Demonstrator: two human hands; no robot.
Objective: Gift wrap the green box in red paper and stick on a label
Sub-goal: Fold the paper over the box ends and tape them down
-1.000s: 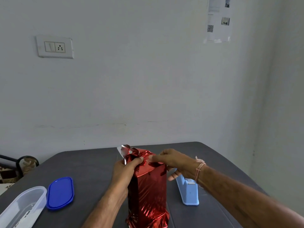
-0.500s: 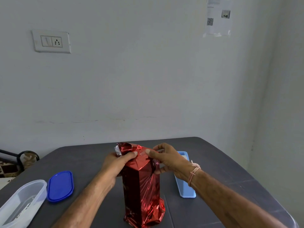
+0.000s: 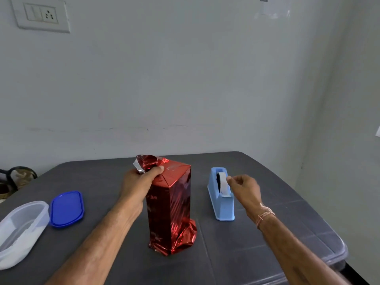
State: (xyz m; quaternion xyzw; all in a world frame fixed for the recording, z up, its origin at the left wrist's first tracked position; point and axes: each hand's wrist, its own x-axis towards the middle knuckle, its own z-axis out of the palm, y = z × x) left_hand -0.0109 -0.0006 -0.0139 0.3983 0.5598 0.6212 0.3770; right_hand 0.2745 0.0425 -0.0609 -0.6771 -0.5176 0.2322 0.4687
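A tall box wrapped in shiny red paper (image 3: 171, 204) stands upright in the middle of the dark grey table (image 3: 246, 239); none of the box's green shows. My left hand (image 3: 141, 179) grips the loose red flap at its top left corner, thumb across the folded top. My right hand (image 3: 243, 187) is off the box, at the light blue tape dispenser (image 3: 221, 200) to the right, with thumb and forefinger pinching the tape at the roll. Crumpled paper bunches at the foot of the box.
At the left edge lies a clear plastic container (image 3: 19, 229), with its blue lid (image 3: 66, 208) beside it. A dark chair frame (image 3: 16, 175) shows beyond the table's left corner. A white wall stands close behind the table.
My right hand has left the top of the wrapped box and moved right to the tape dispenser. My left hand stays on the top flap. The view has tilted downward.
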